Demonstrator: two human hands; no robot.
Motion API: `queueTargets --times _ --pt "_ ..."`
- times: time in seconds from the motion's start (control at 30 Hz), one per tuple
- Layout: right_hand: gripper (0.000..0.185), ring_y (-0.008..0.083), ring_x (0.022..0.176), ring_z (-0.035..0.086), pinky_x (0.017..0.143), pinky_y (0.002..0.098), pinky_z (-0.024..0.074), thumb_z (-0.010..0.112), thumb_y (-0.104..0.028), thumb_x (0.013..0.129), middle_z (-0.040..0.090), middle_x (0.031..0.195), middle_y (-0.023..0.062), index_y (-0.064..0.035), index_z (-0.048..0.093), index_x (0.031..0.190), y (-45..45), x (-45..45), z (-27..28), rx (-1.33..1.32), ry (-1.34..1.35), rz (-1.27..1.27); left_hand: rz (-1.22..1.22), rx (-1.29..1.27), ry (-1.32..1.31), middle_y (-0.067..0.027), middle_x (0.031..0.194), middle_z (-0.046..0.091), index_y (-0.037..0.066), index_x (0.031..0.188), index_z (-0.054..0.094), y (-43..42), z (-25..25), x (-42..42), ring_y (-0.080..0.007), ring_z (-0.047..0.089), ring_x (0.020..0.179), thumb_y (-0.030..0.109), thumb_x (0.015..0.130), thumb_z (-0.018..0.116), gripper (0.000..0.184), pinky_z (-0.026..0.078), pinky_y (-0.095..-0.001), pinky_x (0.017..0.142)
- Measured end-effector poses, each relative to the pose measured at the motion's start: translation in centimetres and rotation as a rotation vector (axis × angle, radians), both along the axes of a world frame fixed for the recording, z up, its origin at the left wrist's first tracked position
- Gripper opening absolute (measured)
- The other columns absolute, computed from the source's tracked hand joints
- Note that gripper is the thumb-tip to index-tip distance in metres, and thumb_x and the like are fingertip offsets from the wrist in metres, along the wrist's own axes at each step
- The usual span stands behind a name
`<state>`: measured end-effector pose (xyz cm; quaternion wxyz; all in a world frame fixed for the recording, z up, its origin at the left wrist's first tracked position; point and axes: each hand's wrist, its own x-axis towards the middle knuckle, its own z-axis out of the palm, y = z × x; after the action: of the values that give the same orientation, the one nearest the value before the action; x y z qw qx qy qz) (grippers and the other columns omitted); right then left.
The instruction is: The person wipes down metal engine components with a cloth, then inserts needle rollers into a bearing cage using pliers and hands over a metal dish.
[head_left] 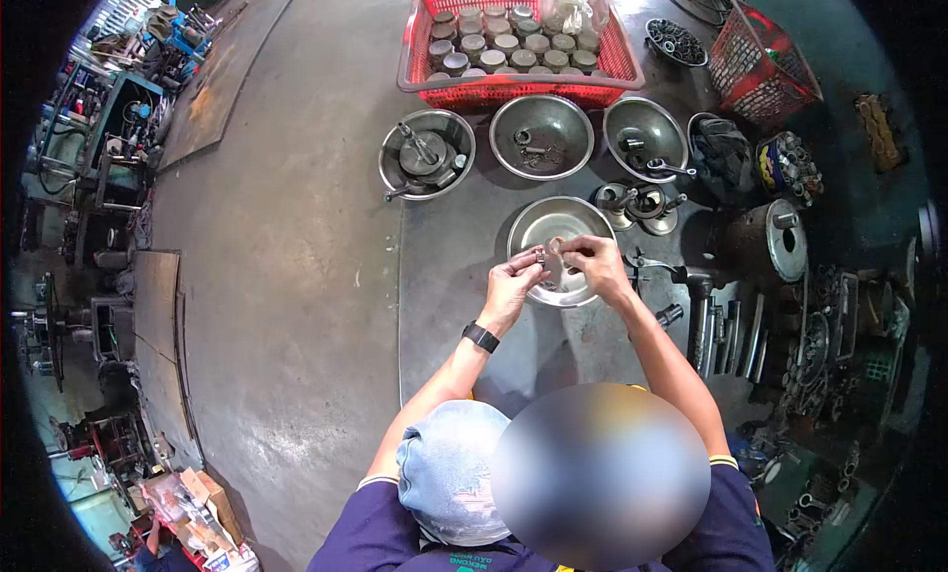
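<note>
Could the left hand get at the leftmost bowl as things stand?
Probably yes: only bare grey surface shows between the left hand and the leftmost bowl, though that hand seems busy with a small part.

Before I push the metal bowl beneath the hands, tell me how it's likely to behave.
The metal bowl is probably light for its size, as it looks thin-walled and open. Its smooth, shiny surface may feel slippery. Pressing down on one edge could tip it, since its sides appear to slope outward.
</note>
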<state>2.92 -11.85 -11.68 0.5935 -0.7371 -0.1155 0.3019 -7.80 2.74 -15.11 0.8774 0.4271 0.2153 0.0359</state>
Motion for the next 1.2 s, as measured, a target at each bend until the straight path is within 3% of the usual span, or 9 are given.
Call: queueTargets --times 0.27,0.33,0.6,0.7,0.77,0.83,0.9,1.07,1.2 --pt "0.017 0.0125 0.071 0.061 0.065 0.0251 0.0510 0.068 -0.001 0.073 0.066 0.080 0.0101 0.0058 0.064 0.088 1.6 -0.7 -0.3 0.049 -0.032 0.046 -0.028 0.124 0.001 -0.0116 0.125 0.050 -0.009 0.108 0.059 0.1 0.6 0.0 -0.0182 0.058 0.100 0.002 0.085 0.057 0.025 0.053 -0.0303 0.086" --pt "0.016 0.0122 0.070 0.061 0.065 0.0250 0.0510 0.068 -0.002 0.073 0.066 0.080 0.0096 0.0056 0.064 0.087 1.6 -0.7 -0.3 0.035 -0.044 0.054 -0.066 0.254 -0.029 -0.0115 0.125 0.050 -0.007 0.105 0.062 0.1 0.8 0.0 -0.0181 0.057 0.102 0.002 0.084 0.058 0.023 0.052 -0.0298 0.087" --pt "0.016 0.0104 0.069 0.060 0.060 0.0253 0.0479 0.071 -0.005 0.071 0.064 0.074 0.0053 0.0043 0.062 0.080 1.1 -0.9 0.3 -0.081 -0.043 0.067 -0.124 0.279 -0.033 -0.0107 0.124 0.051 -0.006 0.105 0.063 -0.1 0.1 -0.2 -0.0171 0.057 0.102 0.005 0.083 0.061 0.024 0.051 -0.0293 0.086" --pt "0.021 0.0100 0.068 0.061 0.061 0.0231 0.0494 0.071 -0.009 0.075 0.066 0.076 0.0080 0.0058 0.065 0.088 1.1 -0.9 0.8 -0.119 -0.071 0.105 -0.113 0.212 -0.014 -0.0111 0.123 0.052 -0.008 0.106 0.062 -0.2 0.0 -0.3 -0.0172 0.058 0.101 0.004 0.084 0.061 0.025 0.052 -0.0294 0.085" --pt "0.022 0.0139 0.064 0.063 0.059 0.0262 0.0500 0.071 -0.014 0.076 0.067 0.076 0.0137 0.0051 0.067 0.085 1.0 -0.8 0.4 -0.339 -0.129 0.003 -0.089 0.143 0.009 -0.0116 0.122 0.053 -0.008 0.106 0.061 0.0 0.2 -0.3 -0.0176 0.058 0.099 0.003 0.084 0.060 0.025 0.053 -0.0294 0.084" --pt "0.017 0.0350 0.074 0.065 0.068 0.0407 0.0522 0.062 -0.014 0.076 0.064 0.077 0.0234 0.0018 0.068 0.079 -0.1 -1.5 -1.8 -0.682 -0.472 0.226 -0.065 0.119 0.067 -0.0125 0.117 0.056 -0.010 0.108 0.058 0.4 0.0 -0.3 -0.0183 0.060 0.098 0.001 0.084 0.059 0.026 0.054 -0.0289 0.083" --pt "0.015 0.0373 0.074 0.065 0.069 0.0429 0.0529 0.058 -0.008 0.075 0.063 0.076 0.0256 0.0040 0.067 0.077 -0.2 -2.4 -3.2 -0.858 -0.581 0.342 -0.038 0.128 0.059 -0.0132 0.113 0.058 -0.010 0.109 0.057 0.3 -0.2 -0.2 -0.0192 0.061 0.097 -0.001 0.084 0.058 0.026 0.055 -0.0304 0.082" --pt "0.015 0.0359 0.075 0.065 0.067 0.0419 0.0534 0.054 -0.003 0.073 0.064 0.077 0.0241 0.0019 0.067 0.071 -0.1 -3.3 -5.1 -0.847 -0.720 0.379 -0.015 0.052 0.035 -0.0137 0.112 0.059 -0.009 0.110 0.056 0.3 -0.4 -0.5 -0.0204 0.061 0.097 0.000 0.084 0.059 0.028 0.056 -0.0352 0.082" --pt "0.016 0.0343 0.080 0.065 0.071 0.0416 0.0524 0.051 -0.002 0.074 0.064 0.082 0.0225 0.0018 0.066 0.079 0.4 -3.0 -4.1 -0.847 -0.739 0.495 -0.034 0.060 0.061 -0.0137 0.110 0.060 -0.009 0.112 0.055 0.2 -0.2 -0.3 -0.0207 0.061 0.098 0.001 0.085 0.059 0.029 0.056 -0.0353 0.082"
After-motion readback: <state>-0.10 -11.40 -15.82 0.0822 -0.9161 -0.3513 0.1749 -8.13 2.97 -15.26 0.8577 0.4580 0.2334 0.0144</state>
